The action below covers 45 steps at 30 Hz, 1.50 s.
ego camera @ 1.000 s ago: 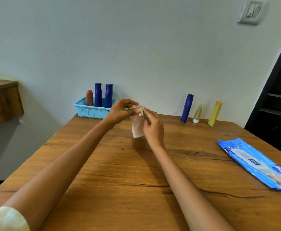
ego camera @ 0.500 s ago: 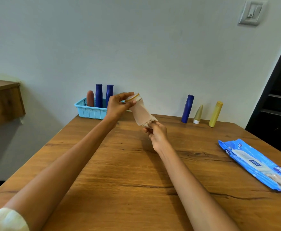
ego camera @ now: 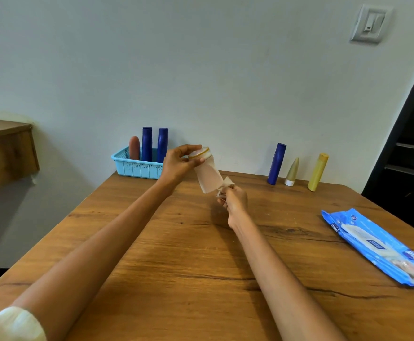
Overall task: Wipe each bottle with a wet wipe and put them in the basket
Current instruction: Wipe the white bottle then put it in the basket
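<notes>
Wiping step: left hand [ego camera: 176,166] grips pale bottle [ego camera: 207,174] at cap, right hand [ego camera: 234,200] pinches wipe [ego camera: 225,187] at base. Next, probably into basket [ego camera: 137,167].

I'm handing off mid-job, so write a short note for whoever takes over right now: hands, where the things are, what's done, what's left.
Left hand grips the pale bottle by its capped end, tilted above the table.
Right hand pinches the wet wipe at the bottle's lower end.
Done: three bottles stand in the blue basket.
Left: finish and basket this one, then the blue bottle, beige tube and yellow bottle by the wall.
Wipes pack lies on the right.
</notes>
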### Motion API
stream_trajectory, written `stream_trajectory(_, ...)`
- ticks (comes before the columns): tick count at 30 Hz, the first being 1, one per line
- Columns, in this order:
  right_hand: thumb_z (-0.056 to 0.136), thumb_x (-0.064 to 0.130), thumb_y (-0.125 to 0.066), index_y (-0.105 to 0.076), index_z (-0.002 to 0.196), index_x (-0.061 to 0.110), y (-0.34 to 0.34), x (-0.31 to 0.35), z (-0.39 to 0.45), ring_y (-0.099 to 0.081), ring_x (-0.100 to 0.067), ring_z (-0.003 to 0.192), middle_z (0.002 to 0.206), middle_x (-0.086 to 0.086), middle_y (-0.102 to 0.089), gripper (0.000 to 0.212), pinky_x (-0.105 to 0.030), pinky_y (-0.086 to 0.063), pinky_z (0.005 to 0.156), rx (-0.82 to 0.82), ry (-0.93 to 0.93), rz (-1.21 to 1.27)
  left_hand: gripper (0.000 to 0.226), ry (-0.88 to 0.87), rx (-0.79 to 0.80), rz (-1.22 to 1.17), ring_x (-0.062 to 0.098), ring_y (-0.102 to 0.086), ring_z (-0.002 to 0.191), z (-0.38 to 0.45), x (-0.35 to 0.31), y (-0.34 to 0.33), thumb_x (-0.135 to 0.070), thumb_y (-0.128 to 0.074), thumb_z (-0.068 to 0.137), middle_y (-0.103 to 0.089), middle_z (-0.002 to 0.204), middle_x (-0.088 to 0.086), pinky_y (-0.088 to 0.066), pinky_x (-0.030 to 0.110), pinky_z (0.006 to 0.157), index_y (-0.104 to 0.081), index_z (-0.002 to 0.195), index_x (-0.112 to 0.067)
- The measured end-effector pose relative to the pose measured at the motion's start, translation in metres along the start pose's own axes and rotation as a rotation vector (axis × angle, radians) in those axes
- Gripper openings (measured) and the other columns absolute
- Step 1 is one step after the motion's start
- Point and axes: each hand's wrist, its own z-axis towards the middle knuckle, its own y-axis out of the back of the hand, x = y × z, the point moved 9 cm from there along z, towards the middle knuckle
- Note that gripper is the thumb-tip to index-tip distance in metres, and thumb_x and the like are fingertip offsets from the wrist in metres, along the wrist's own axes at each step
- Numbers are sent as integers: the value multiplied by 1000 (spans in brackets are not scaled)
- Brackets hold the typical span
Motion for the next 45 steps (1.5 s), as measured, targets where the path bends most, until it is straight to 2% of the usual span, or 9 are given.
stream_trajectory(6,93,12,-51,-60,94,19,4,18,1,-57,-13,82,88,2,-62,12,-25,-46,66,-68,185,-152,41,-29,80,6,17,-59,101,-1,-8,-9,-18,-71,81,-58,110,0,-54,20,77,-59,120,-19)
stream_trajectory(9,93,13,-52,-64,84,12,1,33,-2,-61,-21,82,83,-3,-66,16,-38,-52,70,-121,379,-427,43,-44,87,30,18,-59,101,0,-10,-6,-17,-71,81,-59,112,4,-54,25,80,-57,122,-20)
stream_trajectory(12,92,10,-52,-68,87,6,-9,38,-7,-62,-24,86,89,-9,-68,17,-43,-52,74,-102,477,-550,47,-54,108,75,17,-61,99,-3,-9,-12,-16,-72,80,-63,110,7,-54,27,84,-55,124,-19)
stream_trajectory(19,95,10,-51,-60,125,14,-14,70,-29,-54,-10,109,122,0,-58,31,-20,-46,90,-63,602,-251,53,-85,124,141,16,-62,99,-5,-11,-17,-16,-76,76,-65,109,6,-54,30,87,-54,125,-19)
stream_trajectory(26,94,6,-51,-55,129,8,-28,68,-46,-53,-15,114,123,-7,-53,35,-20,-45,94,-57,859,-466,50,-101,-2,230,11,-58,90,-11,-13,-13,-27,-77,75,-59,99,-3,-52,27,81,-56,120,-18)
stream_trajectory(30,94,10,-51,-58,125,7,-29,62,-41,-53,-15,114,124,-7,-53,31,-17,-44,91,-16,824,-449,54,-40,8,266,13,-57,95,-10,-5,-14,-33,-76,74,-57,100,-3,-51,26,79,-54,122,-20)
stream_trajectory(34,95,22,-54,-55,129,13,-29,54,-30,-48,-5,111,123,3,-48,36,-4,-40,85,87,687,-336,55,25,172,230,6,-57,88,-9,0,-22,-27,-72,80,-57,106,1,-48,8,64,-52,130,-14)
stream_trajectory(39,85,33,-66,-57,126,20,-24,52,-21,-51,4,101,119,7,-51,44,-3,-42,79,167,613,-264,49,100,377,87,17,-65,99,-13,7,-27,-26,-58,90,-64,114,13,-55,27,85,-49,133,-3)
stream_trajectory(45,82,34,-70,-61,121,20,-18,53,-18,-55,1,99,113,7,-60,42,-8,-44,77,126,629,-278,40,95,457,62,17,-63,104,-15,9,-31,-14,-60,89,-63,115,9,-54,27,87,-54,127,-4)
